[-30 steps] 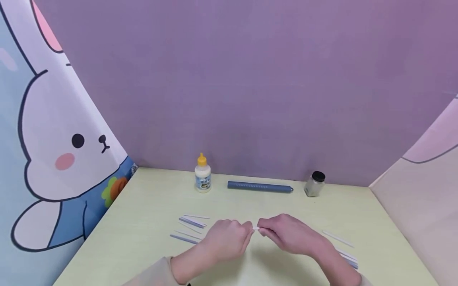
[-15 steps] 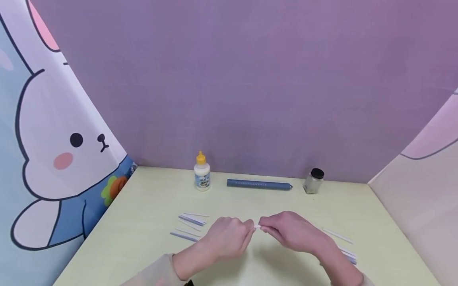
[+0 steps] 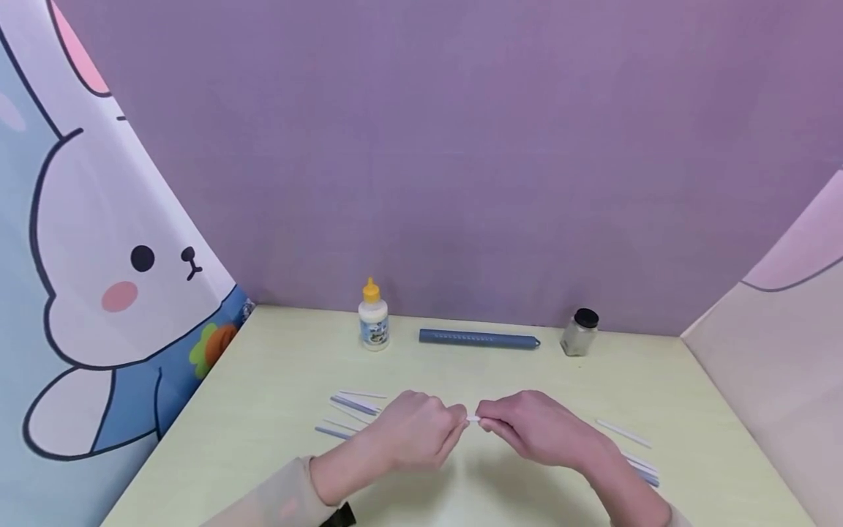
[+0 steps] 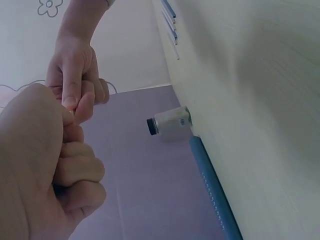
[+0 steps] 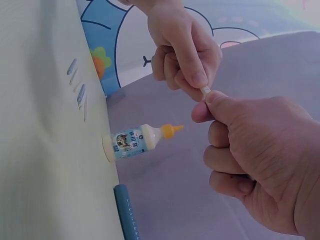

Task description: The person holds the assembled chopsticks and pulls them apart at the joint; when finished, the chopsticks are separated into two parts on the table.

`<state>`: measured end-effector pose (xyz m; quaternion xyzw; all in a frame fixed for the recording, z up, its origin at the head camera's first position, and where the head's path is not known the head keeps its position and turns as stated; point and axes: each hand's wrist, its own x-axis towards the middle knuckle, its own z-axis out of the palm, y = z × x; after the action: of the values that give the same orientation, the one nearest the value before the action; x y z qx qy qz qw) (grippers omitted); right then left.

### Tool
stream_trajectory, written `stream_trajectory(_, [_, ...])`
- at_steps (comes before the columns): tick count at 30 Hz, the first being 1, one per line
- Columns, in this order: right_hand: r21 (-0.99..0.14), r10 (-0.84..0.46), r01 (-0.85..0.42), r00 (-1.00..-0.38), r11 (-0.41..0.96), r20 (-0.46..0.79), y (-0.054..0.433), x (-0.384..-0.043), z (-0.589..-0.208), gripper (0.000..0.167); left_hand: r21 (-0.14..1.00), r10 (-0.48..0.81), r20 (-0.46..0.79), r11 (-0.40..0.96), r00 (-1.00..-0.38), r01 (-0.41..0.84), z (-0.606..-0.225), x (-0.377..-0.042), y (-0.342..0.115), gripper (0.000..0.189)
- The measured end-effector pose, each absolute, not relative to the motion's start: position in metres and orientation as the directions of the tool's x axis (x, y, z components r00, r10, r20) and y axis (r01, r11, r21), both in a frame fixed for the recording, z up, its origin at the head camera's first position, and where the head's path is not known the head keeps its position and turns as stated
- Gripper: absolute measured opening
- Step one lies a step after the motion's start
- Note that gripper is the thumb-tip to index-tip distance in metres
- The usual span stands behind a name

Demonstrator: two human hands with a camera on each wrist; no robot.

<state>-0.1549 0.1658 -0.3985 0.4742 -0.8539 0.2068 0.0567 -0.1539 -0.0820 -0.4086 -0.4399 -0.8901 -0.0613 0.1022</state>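
Observation:
Between the two hands a small white strip is held end to end above the table, its ends hidden by the fingertips. My left hand pinches its left end between thumb and forefinger, the other fingers curled in. From the other side my right hand pinches the right end. In the right wrist view a short length of the white strip shows between the thumbs. Thin white and blue-grey sticks lie on the table beside the left hand, and more such sticks lie beyond the right wrist.
Along the back of the table stand a glue bottle with a yellow nozzle and a clear jar with a black lid. A long blue tube lies between them. A purple backdrop rises right behind.
Both hands keep their pinch on the white strip. The left wrist and forearm have shifted slightly left, so more of a black item under the left sleeve shows.

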Motion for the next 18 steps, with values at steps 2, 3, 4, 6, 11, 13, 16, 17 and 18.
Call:
stream_trajectory(2, [-0.302,-0.781,-0.825,-0.556,0.477,0.285,0.1654,-0.1553,-0.3983,0.026,0.011,0.758,0.247,0.62,-0.603,0.784,-0.4081,-0.1525,-0.0815,0.034])
stream_trajectory(3, [-0.304,-0.779,-0.823,-0.558,0.479,0.284,0.1652,-0.1553,-0.3981,0.026,0.014,0.755,0.249,0.624,-0.607,0.781,-0.4078,-0.1522,-0.0814,0.034])
stream_trajectory(4, [-0.306,-0.779,-0.824,-0.558,0.478,0.286,0.1651,-0.1552,-0.3979,0.025,0.018,0.753,0.25,0.625,-0.609,0.78,-0.4072,-0.1522,-0.0815,0.034])
stream_trajectory(6, [-0.293,-0.784,-0.833,-0.545,0.469,0.296,0.1651,-0.155,-0.3977,0.026,0.036,0.76,0.239,0.615,-0.604,0.788,-0.4057,-0.1532,-0.0824,0.035])
stream_trajectory(11, [-0.262,-0.808,-0.868,-0.492,0.423,0.324,0.1657,-0.1539,-0.3957,0.028,0.07,0.802,0.189,0.564,-0.566,0.823,-0.403,-0.1572,-0.0855,0.037])
stream_trajectory(13, [-0.258,-0.811,-0.872,-0.483,0.415,0.329,0.1663,-0.1533,-0.3953,0.028,0.075,0.809,0.193,0.552,-0.555,0.831,-0.4035,-0.1575,-0.0859,0.038])
stream_trajectory(16, [-0.224,-0.802,-0.875,-0.484,0.43,0.35,0.1673,-0.1524,-0.3965,0.028,0.082,0.803,0.216,0.552,-0.556,0.83,-0.4051,-0.1571,-0.0847,0.037])
stream_trajectory(17, [-0.211,-0.796,-0.872,-0.489,0.442,0.357,0.1673,-0.152,-0.3974,0.028,0.085,0.797,0.225,0.557,-0.56,0.826,-0.4059,-0.1567,-0.0841,0.037])
stream_trajectory(18, [-0.198,-0.79,-0.87,-0.494,0.452,0.364,0.1674,-0.1516,-0.3984,0.027,0.084,0.791,0.232,0.564,-0.566,0.822,-0.4066,-0.1563,-0.0834,0.036])
